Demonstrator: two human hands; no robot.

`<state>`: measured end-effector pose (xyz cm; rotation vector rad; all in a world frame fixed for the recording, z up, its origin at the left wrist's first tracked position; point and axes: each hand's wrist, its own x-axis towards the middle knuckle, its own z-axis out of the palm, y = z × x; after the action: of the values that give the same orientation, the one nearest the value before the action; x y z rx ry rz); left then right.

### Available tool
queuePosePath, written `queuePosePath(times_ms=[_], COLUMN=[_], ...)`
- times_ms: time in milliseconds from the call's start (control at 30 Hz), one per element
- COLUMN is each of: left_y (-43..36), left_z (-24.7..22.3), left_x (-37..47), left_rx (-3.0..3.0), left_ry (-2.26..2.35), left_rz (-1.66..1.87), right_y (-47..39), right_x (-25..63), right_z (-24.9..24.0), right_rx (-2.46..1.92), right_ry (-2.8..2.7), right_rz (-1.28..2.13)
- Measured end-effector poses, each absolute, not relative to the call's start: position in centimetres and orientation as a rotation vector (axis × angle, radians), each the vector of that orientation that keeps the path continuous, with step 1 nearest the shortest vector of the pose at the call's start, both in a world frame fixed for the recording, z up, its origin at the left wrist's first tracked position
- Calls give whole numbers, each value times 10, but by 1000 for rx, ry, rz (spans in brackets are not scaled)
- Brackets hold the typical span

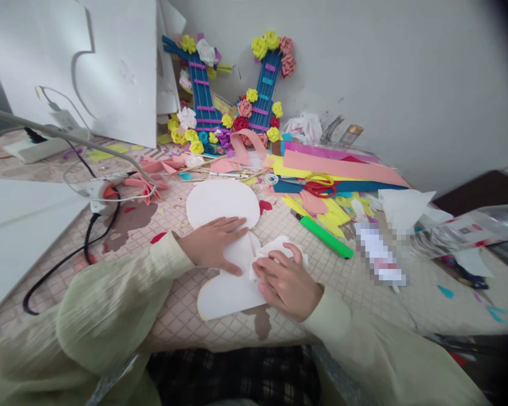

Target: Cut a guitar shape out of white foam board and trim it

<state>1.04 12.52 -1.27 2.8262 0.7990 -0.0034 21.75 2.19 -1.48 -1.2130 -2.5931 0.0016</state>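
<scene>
Diamond-patterned and blotched, your desk lies strewn with paper scraps.
A white cutout rests before you, a green tool to its right, coloured paper strips beyond, a black cable and white power strip left.

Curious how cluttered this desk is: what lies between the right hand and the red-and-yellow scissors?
The head view shows a green tool, yellow strips and pink paper between the right hand and the scissors.

Loose pale-green sleeves, plain cuffs at wrists; bare fingers; dark plaid garment over lap.
</scene>
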Motion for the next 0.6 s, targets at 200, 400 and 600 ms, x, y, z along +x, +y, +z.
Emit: queuePosePath(times_ms=[200,400,600], left_y=[124,126,126], left_z=[-11,-14,-15], left_x=[10,10,10], left_rx=[2827,2824,2842], left_ry=[812,813,809], left_rz=[-29,-26,-13], right_y=[15,6,10], right_x=[231,248,245], right_z=[-16,-18,-23], right_rx=[-1205,-1218,-1197], right_ry=[-2534,-2559,-2582], right_rz=[28,-73,-103])
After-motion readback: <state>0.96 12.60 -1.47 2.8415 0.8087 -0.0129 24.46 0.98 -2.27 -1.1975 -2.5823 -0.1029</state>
